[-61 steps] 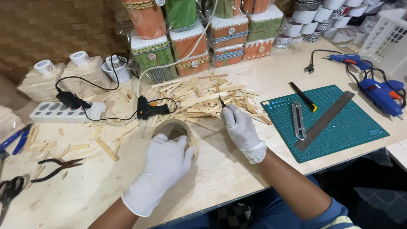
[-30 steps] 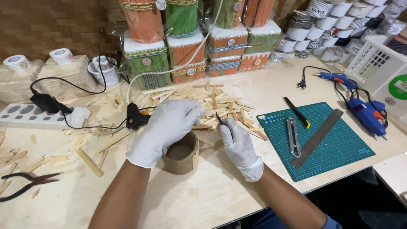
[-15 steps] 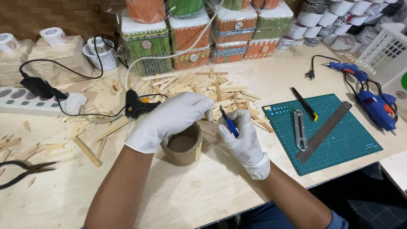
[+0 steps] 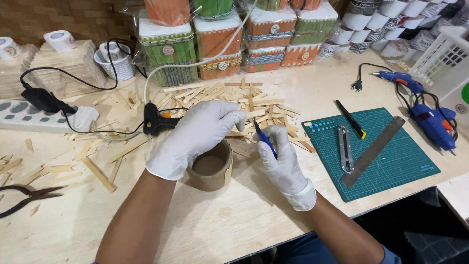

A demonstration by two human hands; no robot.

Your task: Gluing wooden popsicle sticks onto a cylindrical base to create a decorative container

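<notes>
Both my hands wear white gloves. My left hand (image 4: 195,137) reaches over a short brown cardboard ring (image 4: 211,168) and pinches a flat wooden stick (image 4: 254,113) at the edge of a pile of sticks (image 4: 244,100). My right hand (image 4: 281,159) rests just right of the ring and holds a blue pen (image 4: 264,138) with its tip pointing up toward the stick. A black glue gun (image 4: 155,120) lies on the table just left of my left hand.
A green cutting mat (image 4: 376,156) at right carries a steel ruler (image 4: 373,150), a metal cutter (image 4: 345,149) and a black-yellow knife (image 4: 350,119). Blue glue guns (image 4: 432,122) lie far right. Decorated boxes (image 4: 220,44) line the back; power strip (image 4: 29,115) and pliers (image 4: 29,195) sit left.
My left hand left the cardboard ring and reached forward to the stick pile, taking a stick. My right hand drew back toward the ring, with a blue pen now showing in it.
</notes>
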